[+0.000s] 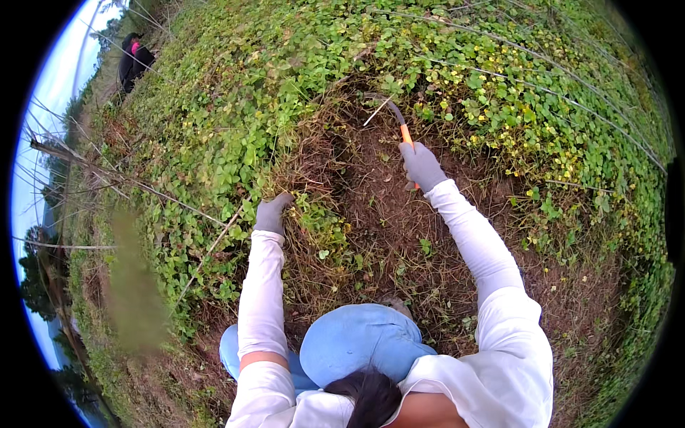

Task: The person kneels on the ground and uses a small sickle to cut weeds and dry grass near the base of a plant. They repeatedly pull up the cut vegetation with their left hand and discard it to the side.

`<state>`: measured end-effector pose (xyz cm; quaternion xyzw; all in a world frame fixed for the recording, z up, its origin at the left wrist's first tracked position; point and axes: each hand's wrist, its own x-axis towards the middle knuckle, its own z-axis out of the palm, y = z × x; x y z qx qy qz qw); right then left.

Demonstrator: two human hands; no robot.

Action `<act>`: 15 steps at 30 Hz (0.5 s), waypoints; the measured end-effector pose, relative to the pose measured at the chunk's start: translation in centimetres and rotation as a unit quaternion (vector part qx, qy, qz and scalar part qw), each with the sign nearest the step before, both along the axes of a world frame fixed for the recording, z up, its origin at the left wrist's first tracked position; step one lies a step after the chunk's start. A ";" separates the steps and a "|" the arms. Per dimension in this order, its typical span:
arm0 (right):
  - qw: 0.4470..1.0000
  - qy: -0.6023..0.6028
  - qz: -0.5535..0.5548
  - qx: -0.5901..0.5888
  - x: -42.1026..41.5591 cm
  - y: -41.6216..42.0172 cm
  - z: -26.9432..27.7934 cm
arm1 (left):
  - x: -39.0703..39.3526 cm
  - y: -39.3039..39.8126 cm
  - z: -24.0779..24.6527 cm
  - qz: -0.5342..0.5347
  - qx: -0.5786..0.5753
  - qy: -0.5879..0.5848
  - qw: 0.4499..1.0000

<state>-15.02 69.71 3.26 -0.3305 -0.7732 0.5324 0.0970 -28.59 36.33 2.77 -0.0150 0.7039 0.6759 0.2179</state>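
Note:
My right hand, in a grey glove, is closed around the orange handle of a sickle. The curved dark blade points up and left, at the edge of the green ground-cover vines. A pale thin stalk crosses in front of the blade. My left hand, also gloved in grey, rests at the left side of a heap of pulled brown and green vines. Its fingers are bent into the stems, and whether they grip any is hidden. Bare brown soil with scattered dry stems lies between the hands.
Another person in dark clothes is crouched far off at the upper left. Dry sticks and a long bare branch cross the plants on the left. Long thin stems arch over the vines at the upper right.

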 end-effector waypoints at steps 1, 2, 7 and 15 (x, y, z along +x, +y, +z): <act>1.000 -0.007 -0.015 -0.023 -3.6 -0.7 1.0 | 0.0 -0.2 0.3 0.016 0.003 -0.022 1.000; 0.999 -0.004 -0.017 -0.035 -6.8 -1.0 1.4 | -0.1 -0.4 0.1 0.026 -0.009 0.005 1.000; 0.996 -0.084 0.021 -0.016 -11.4 -1.1 -0.4 | 0.9 1.1 1.8 0.008 0.007 0.007 1.000; 0.962 -0.199 0.184 -0.021 9.6 -8.0 -1.3 | -2.0 -2.2 -0.9 -0.121 -0.139 0.185 0.965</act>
